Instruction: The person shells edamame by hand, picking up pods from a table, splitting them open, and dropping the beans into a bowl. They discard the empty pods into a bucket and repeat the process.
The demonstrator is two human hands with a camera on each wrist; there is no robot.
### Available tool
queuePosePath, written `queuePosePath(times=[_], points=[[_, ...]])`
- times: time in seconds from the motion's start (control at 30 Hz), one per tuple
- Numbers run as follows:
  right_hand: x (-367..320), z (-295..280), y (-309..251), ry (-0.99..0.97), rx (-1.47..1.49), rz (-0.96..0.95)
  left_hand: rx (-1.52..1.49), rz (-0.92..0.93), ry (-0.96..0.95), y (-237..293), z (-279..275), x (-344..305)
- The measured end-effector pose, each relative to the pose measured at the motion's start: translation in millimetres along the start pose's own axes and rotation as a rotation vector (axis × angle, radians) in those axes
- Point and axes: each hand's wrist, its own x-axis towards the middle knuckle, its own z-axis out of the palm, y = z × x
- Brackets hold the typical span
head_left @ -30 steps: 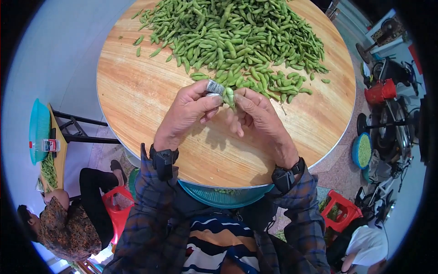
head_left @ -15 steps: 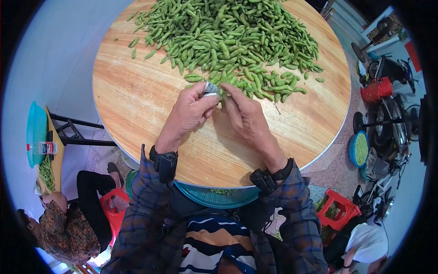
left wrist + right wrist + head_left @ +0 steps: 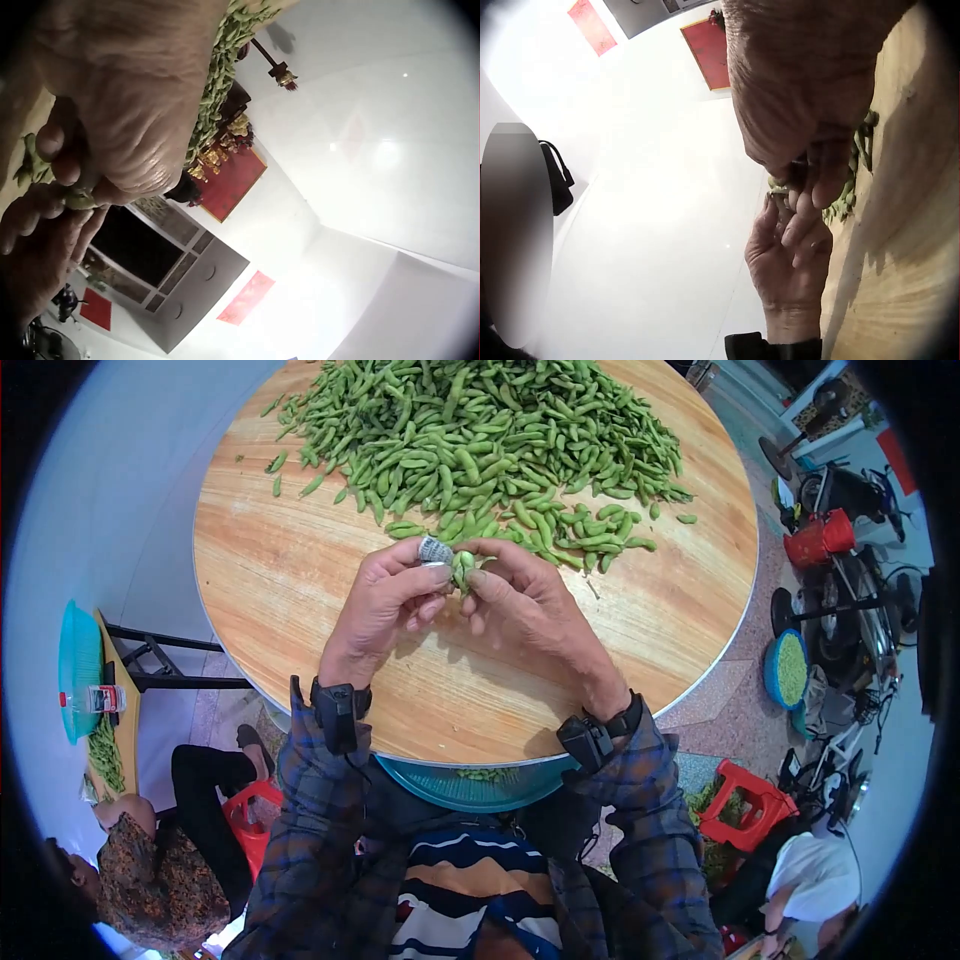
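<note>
Over the near half of the round wooden table point(image 3: 270, 580), both hands meet at a green soybean pod point(image 3: 463, 570). My left hand point(image 3: 378, 600) pinches it from the left between thumb and index finger; a printed wrap point(image 3: 434, 550) covers that index fingertip. From the right, my right hand point(image 3: 530, 600) has its thumb pressed to the pod, index finger curled behind it. The pod looks split, pale green inside. In the right wrist view a bit of the pod point(image 3: 777, 184) shows between the fingertips. A large heap of pods point(image 3: 480, 450) lies just beyond the hands.
A teal basin point(image 3: 450, 788) with green contents sits below the table's near edge. To the right, a blue basin point(image 3: 790, 668) and a red stool point(image 3: 745, 805) stand on the floor. One person point(image 3: 160, 870) sits at left, another point(image 3: 815, 875) at lower right.
Half a second ago the right hand's fingers reached over the left fingertips, hiding most of the pod. Now the right hand has turned back, thumb on the pod, which shows between both hands.
</note>
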Motion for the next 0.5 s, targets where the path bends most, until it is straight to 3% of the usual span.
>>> queuePosePath(times=[0.1, 0.17, 0.27, 0.5], points=[[3.7, 0.1, 14.7, 0.014, -0.105, -0.144, -0.020, 0.002, -0.031, -3.7, -3.5, 2.4], [4.9, 2.6, 18.1, 0.153, -0.618, -0.373, -0.010, -0.007, -0.011, -5.4, -2.2, 3.5], [5.9, 3.3, 20.7, 0.221, -0.700, -0.460, 0.044, -0.038, 0.008, -5.8, 0.3, 4.7], [7.8, 5.1, 28.0, 0.275, -0.626, -0.287, 0.141, -0.041, -0.005, -12.7, 3.8, 6.8]])
